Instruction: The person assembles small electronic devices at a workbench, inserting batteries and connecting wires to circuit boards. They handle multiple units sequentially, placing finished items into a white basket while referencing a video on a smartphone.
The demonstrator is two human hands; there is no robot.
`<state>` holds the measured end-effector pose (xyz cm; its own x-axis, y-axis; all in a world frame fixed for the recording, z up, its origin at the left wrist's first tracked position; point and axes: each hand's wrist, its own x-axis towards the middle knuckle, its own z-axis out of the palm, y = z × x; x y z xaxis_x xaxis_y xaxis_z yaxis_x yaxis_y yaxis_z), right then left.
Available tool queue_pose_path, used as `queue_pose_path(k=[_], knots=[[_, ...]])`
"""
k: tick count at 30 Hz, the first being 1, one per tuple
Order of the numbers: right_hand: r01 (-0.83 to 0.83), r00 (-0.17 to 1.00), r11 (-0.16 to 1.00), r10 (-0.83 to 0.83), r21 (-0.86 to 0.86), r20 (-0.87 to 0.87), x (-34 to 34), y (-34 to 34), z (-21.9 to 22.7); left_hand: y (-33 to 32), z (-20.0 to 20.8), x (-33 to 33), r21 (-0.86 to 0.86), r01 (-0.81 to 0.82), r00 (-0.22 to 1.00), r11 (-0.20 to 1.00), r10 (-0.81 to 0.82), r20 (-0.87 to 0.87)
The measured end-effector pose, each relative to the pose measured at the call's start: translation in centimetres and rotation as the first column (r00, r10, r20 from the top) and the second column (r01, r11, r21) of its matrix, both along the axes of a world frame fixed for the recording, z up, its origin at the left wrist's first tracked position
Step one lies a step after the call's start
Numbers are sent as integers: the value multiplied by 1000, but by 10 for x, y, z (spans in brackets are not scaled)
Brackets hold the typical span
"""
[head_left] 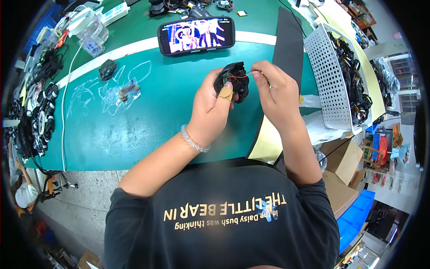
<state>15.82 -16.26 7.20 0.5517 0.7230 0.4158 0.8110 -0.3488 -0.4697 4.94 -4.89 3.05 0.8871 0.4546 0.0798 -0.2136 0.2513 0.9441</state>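
Observation:
My left hand [212, 99] is wrapped round an opened black plastic housing [242, 85], with thin red and black wires and a bit of green board showing inside it. A tan wrap covers my left thumb, which presses on the housing's near side. To the right, my right hand [277, 87] pinches a thin dark wire [249, 72] between thumb and forefinger; the wire leads into the housing. Both hands are raised over the green table mat [148, 139]. What kind of device the housing belongs to, I cannot tell.
A phone [197, 36] playing a video stands beyond my hands. At right is a grey perforated basket [329, 83] of black parts. Left lie a small clear bag [130, 92], a dark lump [107, 70] and bundled cables [45, 112]. Cardboard boxes [340, 161] stand at lower right.

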Motion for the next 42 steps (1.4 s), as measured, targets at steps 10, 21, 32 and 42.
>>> queue_pose_path(k=[10, 21, 32, 42], knots=[[-96, 930, 959, 181, 265, -319, 4, 10, -17, 9, -15, -3, 87, 13, 1000, 996, -12, -7], [-58, 899, 927, 210, 371, -384, 4, 15, -19, 4, -9, 1, -59, 133, 987, 989, -138, -85], [91, 757, 886, 236, 456, -610, -4, 37, -27, 14, -21, 9, 225, 123, 992, 967, -111, -64], [-4, 987, 960, 49, 280, -152, -6, 48, -31, 20, -30, 8, -19, 56, 997, 998, -57, -58]])
